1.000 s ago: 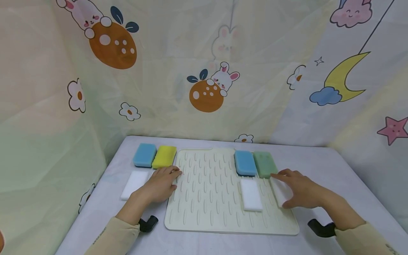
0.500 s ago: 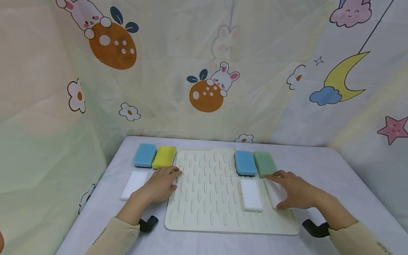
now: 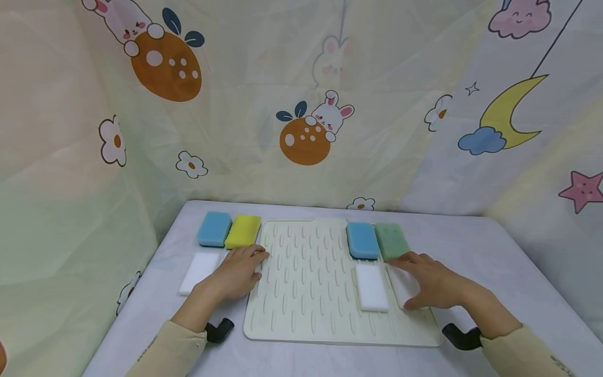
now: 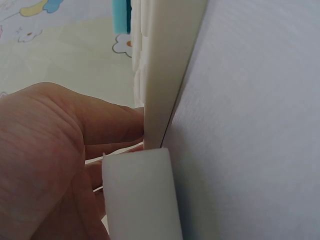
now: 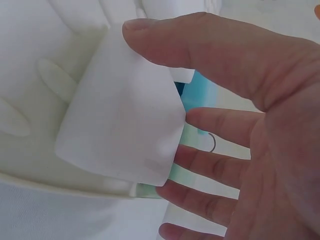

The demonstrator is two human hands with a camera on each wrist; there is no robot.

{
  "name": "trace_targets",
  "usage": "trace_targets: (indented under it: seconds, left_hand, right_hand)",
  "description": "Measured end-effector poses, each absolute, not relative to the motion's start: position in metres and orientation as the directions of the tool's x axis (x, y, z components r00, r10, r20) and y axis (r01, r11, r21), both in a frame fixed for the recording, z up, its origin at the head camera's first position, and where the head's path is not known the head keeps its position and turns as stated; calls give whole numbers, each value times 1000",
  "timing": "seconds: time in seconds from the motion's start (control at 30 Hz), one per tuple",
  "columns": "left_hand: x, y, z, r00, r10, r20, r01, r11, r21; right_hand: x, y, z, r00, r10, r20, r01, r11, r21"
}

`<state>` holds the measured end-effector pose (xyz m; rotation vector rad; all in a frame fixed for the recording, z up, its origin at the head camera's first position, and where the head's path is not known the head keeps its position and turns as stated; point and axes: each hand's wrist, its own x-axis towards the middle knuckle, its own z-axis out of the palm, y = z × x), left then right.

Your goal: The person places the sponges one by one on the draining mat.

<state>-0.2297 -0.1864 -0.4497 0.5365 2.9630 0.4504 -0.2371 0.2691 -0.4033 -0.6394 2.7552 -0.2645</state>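
My right hand (image 3: 435, 283) holds a white sponge (image 3: 402, 285) on the right part of a cream ridged mat (image 3: 306, 314). In the right wrist view its thumb lies at one end of the sponge, with several fingertips along the other. Left of it lies another white sponge (image 3: 371, 288); behind them sit a blue sponge (image 3: 363, 241) and a green sponge (image 3: 392, 242). My left hand (image 3: 237, 269) rests on the mat's left edge, its thumb touching the rim in the left wrist view. A third white sponge (image 4: 142, 195) lies beside it.
Off the mat's left side, a second blue sponge (image 3: 214, 229) and a yellow sponge (image 3: 242, 231) lie side by side on the white-covered table (image 3: 155, 309). A printed cloth wall (image 3: 245, 146) rises behind and at both sides.
My right hand has shifted left with the white sponge, bringing it closer to the other white sponge on the mat. The left hand has stayed in place.
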Motion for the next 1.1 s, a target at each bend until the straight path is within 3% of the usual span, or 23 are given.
trace_targets:
  seconds: [1.1]
  left_hand:
    - [-233,-186,-452,-940,337,-50,306,900,311]
  right_hand:
    - [-239,257,-406,-848,-470,-245,-414,876,-247]
